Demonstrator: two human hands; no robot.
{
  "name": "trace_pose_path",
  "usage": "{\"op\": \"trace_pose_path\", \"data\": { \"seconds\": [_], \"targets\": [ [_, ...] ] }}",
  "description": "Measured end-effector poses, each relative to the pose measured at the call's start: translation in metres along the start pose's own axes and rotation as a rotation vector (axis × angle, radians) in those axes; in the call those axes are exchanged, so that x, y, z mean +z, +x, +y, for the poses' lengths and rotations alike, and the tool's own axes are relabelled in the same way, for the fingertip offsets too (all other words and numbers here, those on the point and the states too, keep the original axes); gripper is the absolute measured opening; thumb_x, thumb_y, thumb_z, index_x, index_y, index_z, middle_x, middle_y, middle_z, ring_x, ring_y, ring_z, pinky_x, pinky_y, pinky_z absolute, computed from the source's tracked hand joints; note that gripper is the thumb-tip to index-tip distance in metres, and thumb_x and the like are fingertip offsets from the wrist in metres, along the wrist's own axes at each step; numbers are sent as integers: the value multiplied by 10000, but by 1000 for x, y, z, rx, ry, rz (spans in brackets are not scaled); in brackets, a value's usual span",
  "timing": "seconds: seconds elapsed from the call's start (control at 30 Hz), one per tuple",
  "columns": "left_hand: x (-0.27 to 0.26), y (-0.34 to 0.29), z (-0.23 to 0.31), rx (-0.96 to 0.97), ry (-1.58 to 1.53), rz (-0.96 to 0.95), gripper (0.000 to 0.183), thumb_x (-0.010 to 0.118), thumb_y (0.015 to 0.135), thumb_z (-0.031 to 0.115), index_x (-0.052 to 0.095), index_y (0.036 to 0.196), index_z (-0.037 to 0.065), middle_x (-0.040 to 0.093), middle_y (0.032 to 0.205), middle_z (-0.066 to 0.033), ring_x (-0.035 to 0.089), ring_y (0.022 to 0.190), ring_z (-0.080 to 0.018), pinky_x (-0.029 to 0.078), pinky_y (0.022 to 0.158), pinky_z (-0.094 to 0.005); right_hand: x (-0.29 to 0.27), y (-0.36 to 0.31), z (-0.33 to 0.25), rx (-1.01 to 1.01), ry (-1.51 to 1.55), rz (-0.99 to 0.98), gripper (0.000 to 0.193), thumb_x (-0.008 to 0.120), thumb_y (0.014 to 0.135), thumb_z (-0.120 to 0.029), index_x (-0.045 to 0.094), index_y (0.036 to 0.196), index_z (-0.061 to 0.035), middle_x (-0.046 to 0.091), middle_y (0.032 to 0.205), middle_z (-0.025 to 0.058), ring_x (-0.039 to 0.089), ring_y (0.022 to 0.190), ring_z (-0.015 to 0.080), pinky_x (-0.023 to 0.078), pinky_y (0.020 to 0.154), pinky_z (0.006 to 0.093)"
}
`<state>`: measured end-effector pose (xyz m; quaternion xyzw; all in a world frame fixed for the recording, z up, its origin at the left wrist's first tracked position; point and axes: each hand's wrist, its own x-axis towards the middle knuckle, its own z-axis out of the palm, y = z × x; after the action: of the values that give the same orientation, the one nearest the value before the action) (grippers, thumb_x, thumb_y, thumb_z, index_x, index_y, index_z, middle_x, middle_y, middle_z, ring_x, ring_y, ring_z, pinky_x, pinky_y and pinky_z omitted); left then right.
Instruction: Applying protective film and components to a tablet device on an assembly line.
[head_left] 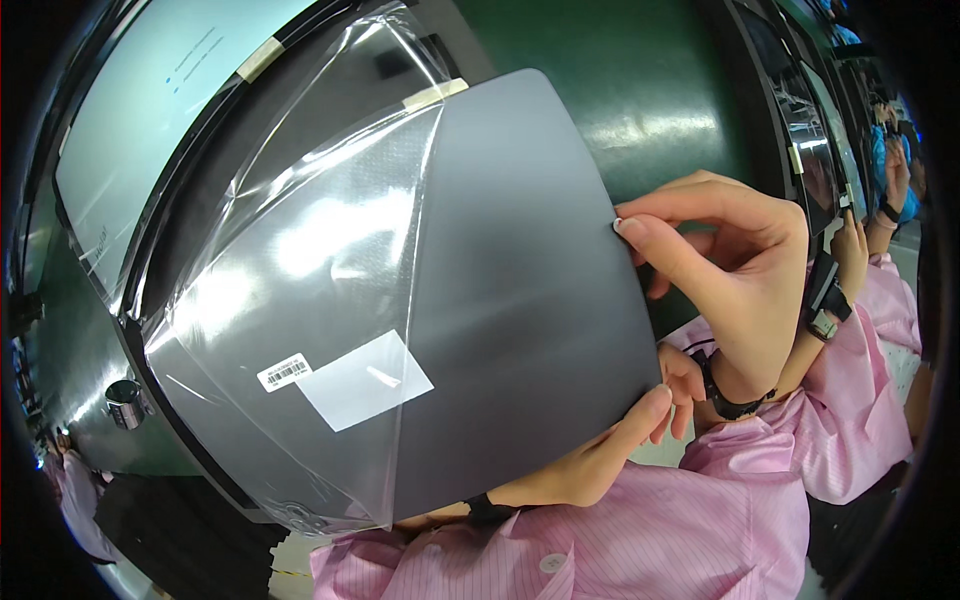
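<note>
A dark grey flat panel (525, 280) with rounded corners fills the middle of the view. Clear plastic film (230, 260) lies loosely over its left part, creased and shiny, and sticks out past the far edge. A white blank label (368, 382) and a small barcode sticker (285, 372) are on that side. At the panel's right edge, my right hand (745, 265) closes thumb and forefinger in a pinch; what lies between the tips is too small to make out. My left hand (610, 440) grips the near right corner, partly hidden by the panel.
A lit screen (170, 120) stands at the far left, with tape on its frame. The green bench top (640, 90) runs behind. A small metal cup-like thing (126, 405) sits at left. On the right, a pink-sleeved co-worker's hand (850, 255) is near more screens (800, 120).
</note>
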<state>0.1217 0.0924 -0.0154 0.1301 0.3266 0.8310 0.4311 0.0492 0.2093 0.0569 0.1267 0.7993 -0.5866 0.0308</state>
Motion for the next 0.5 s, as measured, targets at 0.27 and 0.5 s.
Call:
{"op": "trace_pose_path", "data": {
  "seconds": [0.27, 0.5],
  "targets": [
    [-3, -4, -3, -16, 3, 5, 495, 224, 963, 424, 451, 1083, 1, 519, 784, -70, 450, 657, -107, 384, 626, -234, -4, 2, 8, -432, -297, -3, 64, 633, 766, 54, 650, 827, 45, 620, 776, 79, 581, 642, 103, 442, 502, 177],
    [-3, -4, 5, -27, 20, -15, 498, 225, 962, 436, 445, 1077, 5, 514, 784, -66, 448, 658, -104, 380, 622, -230, -11, 10, 6, -123, -35, -72, 51, 627, 801, 21, 651, 831, 54, 623, 761, 101, 592, 625, 112, 455, 484, 192]
  ]
}}
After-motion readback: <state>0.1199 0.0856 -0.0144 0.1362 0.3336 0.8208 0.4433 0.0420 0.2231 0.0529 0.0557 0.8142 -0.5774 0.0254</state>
